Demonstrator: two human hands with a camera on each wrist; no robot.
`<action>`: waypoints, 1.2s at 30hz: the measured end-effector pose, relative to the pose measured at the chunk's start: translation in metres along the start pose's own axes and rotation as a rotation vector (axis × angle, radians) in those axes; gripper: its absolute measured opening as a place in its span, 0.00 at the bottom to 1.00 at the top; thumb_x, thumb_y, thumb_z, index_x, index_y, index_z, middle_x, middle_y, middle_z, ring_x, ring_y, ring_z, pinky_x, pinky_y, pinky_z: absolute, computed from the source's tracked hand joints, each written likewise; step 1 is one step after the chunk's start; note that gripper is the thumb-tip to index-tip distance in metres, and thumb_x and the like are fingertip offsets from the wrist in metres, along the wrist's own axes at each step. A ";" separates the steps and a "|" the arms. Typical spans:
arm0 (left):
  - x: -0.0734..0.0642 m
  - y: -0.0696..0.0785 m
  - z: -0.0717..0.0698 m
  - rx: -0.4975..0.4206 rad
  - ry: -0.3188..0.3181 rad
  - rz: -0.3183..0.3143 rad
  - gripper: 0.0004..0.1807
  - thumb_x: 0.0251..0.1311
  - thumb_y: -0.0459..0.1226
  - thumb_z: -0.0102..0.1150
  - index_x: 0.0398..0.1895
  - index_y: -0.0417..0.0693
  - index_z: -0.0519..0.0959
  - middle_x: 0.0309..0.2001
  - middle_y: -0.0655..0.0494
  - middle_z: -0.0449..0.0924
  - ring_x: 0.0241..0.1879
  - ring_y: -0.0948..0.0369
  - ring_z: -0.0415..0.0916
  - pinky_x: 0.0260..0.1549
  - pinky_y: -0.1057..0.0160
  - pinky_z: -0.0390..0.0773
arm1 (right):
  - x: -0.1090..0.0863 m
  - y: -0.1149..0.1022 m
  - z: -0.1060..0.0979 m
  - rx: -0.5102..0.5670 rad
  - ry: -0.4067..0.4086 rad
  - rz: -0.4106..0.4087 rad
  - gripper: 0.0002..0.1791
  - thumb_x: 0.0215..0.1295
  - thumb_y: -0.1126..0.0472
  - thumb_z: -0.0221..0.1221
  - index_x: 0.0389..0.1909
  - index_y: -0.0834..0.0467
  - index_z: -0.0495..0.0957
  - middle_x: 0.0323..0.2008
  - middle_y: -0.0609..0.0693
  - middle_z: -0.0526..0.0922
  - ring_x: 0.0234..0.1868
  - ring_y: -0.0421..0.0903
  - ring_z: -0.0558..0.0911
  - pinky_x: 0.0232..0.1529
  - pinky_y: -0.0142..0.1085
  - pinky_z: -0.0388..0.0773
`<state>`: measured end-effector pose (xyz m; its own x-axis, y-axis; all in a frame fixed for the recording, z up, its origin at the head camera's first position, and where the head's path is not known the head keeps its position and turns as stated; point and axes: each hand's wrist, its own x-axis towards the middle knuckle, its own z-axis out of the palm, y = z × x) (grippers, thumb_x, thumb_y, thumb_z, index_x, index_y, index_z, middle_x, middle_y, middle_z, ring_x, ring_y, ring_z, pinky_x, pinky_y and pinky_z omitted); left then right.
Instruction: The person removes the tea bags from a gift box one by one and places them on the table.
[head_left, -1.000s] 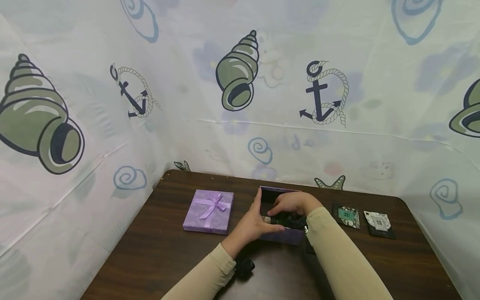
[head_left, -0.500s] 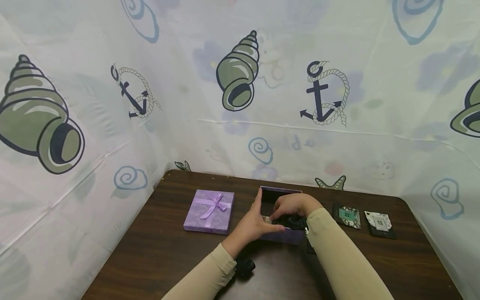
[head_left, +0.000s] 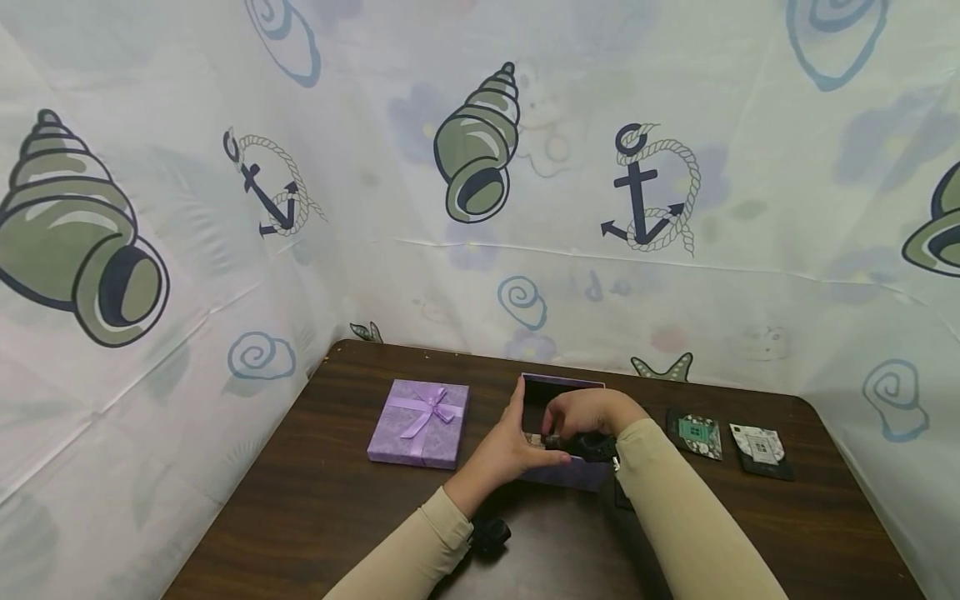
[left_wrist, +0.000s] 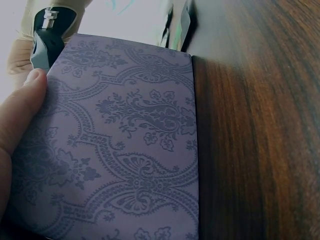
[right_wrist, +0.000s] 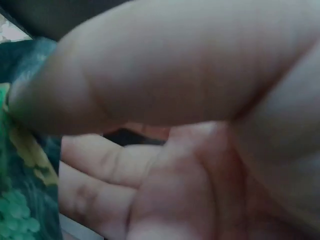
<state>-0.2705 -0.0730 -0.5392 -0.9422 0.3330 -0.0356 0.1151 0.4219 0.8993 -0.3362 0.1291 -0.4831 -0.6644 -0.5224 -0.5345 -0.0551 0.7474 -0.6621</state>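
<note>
An open purple gift box (head_left: pixel 566 475) with a dark inside stands near the table's middle. My left hand (head_left: pixel 501 454) holds it at the near left corner, thumb along the near wall and fingers up the left side. The box's patterned outer wall (left_wrist: pixel 135 125) fills much of the left wrist view. My right hand (head_left: pixel 588 410) reaches inside with bent fingers. Close up, its thumb and fingers pinch a dark green printed packet (right_wrist: pixel 22 195), mostly out of frame. A small pale patterned patch (head_left: pixel 534 439) shows between the hands; the remaining contents are hidden.
The purple lid (head_left: pixel 420 421) with a ribbon bow lies left of the box. To the right lie a green-printed packet (head_left: pixel 696 433) and a white-and-black packet (head_left: pixel 759 450). A dark flat thing (head_left: pixel 622 497) peeks out beside the right forearm. Printed cloth (head_left: pixel 570 308) hangs behind the table.
My right hand's fingers have shifted and bent further inside the box, with its knuckles moving slightly. The left hand, the box and the lid have stayed put.
</note>
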 end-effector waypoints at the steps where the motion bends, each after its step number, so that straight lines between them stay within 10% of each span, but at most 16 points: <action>1: 0.000 0.000 0.000 -0.001 0.001 -0.001 0.82 0.49 0.60 0.86 0.91 0.67 0.29 0.89 0.38 0.46 0.73 0.41 0.75 0.68 0.38 0.78 | 0.000 0.001 0.000 0.013 -0.005 -0.004 0.19 0.61 0.75 0.65 0.53 0.59 0.84 0.51 0.53 0.84 0.49 0.51 0.80 0.49 0.43 0.83; 18: 0.002 -0.002 0.002 -0.011 0.016 0.019 0.83 0.47 0.59 0.88 0.91 0.68 0.30 0.89 0.41 0.46 0.82 0.41 0.64 0.74 0.37 0.73 | -0.003 0.009 -0.002 0.129 -0.131 -0.159 0.09 0.66 0.74 0.65 0.44 0.62 0.87 0.31 0.50 0.84 0.31 0.44 0.76 0.37 0.36 0.81; 28: 0.002 0.000 0.001 -0.002 -0.002 0.017 0.81 0.50 0.59 0.86 0.91 0.69 0.28 0.90 0.45 0.44 0.61 0.46 0.85 0.61 0.44 0.84 | -0.008 0.014 -0.004 0.211 -0.077 -0.313 0.05 0.82 0.68 0.56 0.53 0.60 0.76 0.43 0.50 0.76 0.41 0.49 0.74 0.46 0.41 0.76; 36: -0.001 0.001 0.002 0.020 0.018 0.021 0.81 0.50 0.60 0.86 0.92 0.64 0.31 0.90 0.45 0.44 0.84 0.42 0.59 0.75 0.37 0.71 | -0.013 0.013 -0.002 0.229 -0.008 -0.290 0.08 0.84 0.63 0.56 0.56 0.58 0.70 0.37 0.49 0.71 0.37 0.48 0.70 0.43 0.39 0.72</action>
<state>-0.2693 -0.0712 -0.5390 -0.9450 0.3269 -0.0092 0.1406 0.4315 0.8911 -0.3296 0.1462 -0.4840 -0.6394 -0.7032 -0.3109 -0.0713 0.4568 -0.8867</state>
